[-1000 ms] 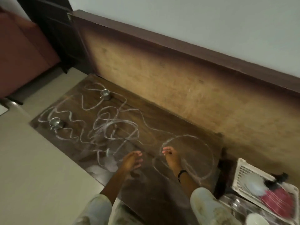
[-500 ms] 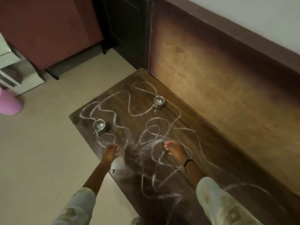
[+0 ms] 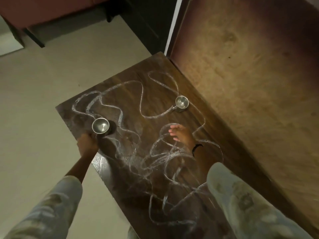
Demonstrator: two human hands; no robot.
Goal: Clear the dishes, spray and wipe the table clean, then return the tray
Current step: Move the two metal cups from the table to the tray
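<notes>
1. The dark wooden counter [image 3: 131, 94] is seen scrawled with white looping streaks [image 3: 120, 116], and two steel cups are left on it; no tray, spray or cloth is in view.
2. The near cup [image 3: 100, 125] stands close to the counter's left edge, and the far cup [image 3: 181, 101] stands well apart from it, nearer the wooden wall panel [image 3: 250, 75].
3. The left hand [image 3: 87, 144] is placed at the near cup's lower side, right at the edge; its fingers seem curled toward the cup's base or handle, but whether the grip is pressed onto the cup cannot be told.
4. The right hand [image 3: 181, 135] is held above the streaked middle with fingers spread and nothing in its grip.
5. A risk is judged at the left edge: the near cup could be nudged off onto the floor [image 3: 43, 100] if it is only brushed rather than gripped, since very little counter lies beyond it.
6. A smooth steel cup may slip, and the residue could be smeared by a dragged sleeve [image 3: 241, 195].
7. Open room is judged ample over the middle and toward the far cup; the right side is closed off by the wall panel, so lifting upward and leftward would be freest.
</notes>
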